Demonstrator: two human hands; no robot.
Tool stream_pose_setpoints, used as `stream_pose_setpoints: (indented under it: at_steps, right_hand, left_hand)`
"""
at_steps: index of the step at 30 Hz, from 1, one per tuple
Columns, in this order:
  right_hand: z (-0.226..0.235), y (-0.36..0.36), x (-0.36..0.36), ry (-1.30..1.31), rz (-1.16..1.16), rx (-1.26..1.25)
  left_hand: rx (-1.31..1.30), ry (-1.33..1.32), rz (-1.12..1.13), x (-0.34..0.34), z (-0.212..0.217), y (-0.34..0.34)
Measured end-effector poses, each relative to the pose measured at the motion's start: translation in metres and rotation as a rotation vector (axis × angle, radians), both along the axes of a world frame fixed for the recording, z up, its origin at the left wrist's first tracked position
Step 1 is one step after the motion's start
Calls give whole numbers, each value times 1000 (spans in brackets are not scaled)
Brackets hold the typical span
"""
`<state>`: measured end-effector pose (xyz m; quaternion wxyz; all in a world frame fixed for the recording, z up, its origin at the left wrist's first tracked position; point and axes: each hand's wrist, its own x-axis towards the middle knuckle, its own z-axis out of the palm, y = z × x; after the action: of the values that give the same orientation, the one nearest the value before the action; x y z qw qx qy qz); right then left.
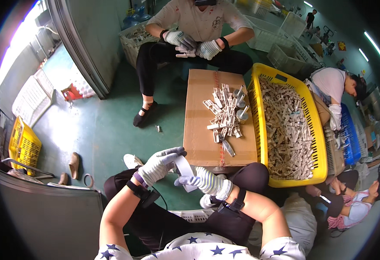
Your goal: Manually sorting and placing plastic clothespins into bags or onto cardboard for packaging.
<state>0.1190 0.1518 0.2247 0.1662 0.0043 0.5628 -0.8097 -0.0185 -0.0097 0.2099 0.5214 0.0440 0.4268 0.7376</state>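
Observation:
A white flat strip (182, 167), slightly curved, spans the space between my hands above my lap; its exact kind I cannot make out. My left hand (157, 165), in a striped grey-white glove, is closed on its upper part. Gloved the same way, my right hand (209, 181) has its fingers pressed against the lower part. Just beyond them stands a cardboard box (200, 147) with a pile of pale clip-like pieces (224, 108) on top. Two grey metal pieces (242, 113) stand at the pile's right side, and a dark grey pointed piece (228, 148) lies at its near end.
Right of the box is a yellow basket (320, 147) full of similar pieces. Across from me sits a co-worker (198, 26) with gloved hands on pale pieces. More people (328, 84) work at the right. A yellow crate (25, 143) and a shoe (74, 165) are at the left.

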Motion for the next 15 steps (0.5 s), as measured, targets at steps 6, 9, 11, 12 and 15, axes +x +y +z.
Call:
stream_pose_setpoints:
  at_steps: [6,9,11,12,15]
  right_hand:
    - [39,6,-34,-9,65,-46]
    - [45,24,-45,81,54,-131]
    - [35,35,-46,137,9,-184]
    - [31,39,-43,167,-28,-230]
    - [21,59,-44,201,-52,-184]
  left_hand:
    - [-147,203,76,-50,46,22]
    - [-213,275,33,-69,73,41]
    - [-232,382,-69,-81,80,57]
    - [-252,388,-84,-81,85,67]
    - [-284,659,-215,-90,89,100]
